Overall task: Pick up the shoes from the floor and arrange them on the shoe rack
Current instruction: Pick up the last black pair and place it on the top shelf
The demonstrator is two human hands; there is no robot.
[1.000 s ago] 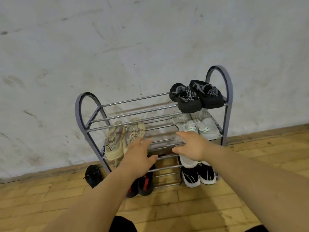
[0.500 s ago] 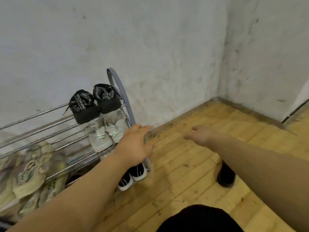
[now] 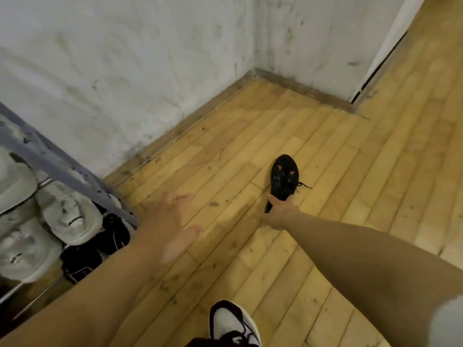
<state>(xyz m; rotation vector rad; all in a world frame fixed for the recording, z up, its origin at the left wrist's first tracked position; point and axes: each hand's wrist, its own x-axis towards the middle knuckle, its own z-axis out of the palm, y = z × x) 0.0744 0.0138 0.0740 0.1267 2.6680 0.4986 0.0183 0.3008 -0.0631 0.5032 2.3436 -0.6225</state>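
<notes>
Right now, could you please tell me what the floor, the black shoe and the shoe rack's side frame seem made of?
Floor: wooden boards, yellowish, dull and scuffed; plank seams and grain show.
Black shoe: seemingly soft matte knit or mesh, with laces and orange marks; too blurred for certainty.
Shoe rack's side frame: probably painted metal, grey-blue, with dark chipped specks.

The right hand [image 3: 280, 214] covers the heel of the black lace-up shoe with orange marks [image 3: 284, 180], and its fingers are hidden, so a grip cannot be told. The left hand [image 3: 172, 221] is blurred. The grey metal shoe rack [image 3: 62, 166] is cut off by the left edge, its pale sneakers [image 3: 71, 217] smeared
</notes>
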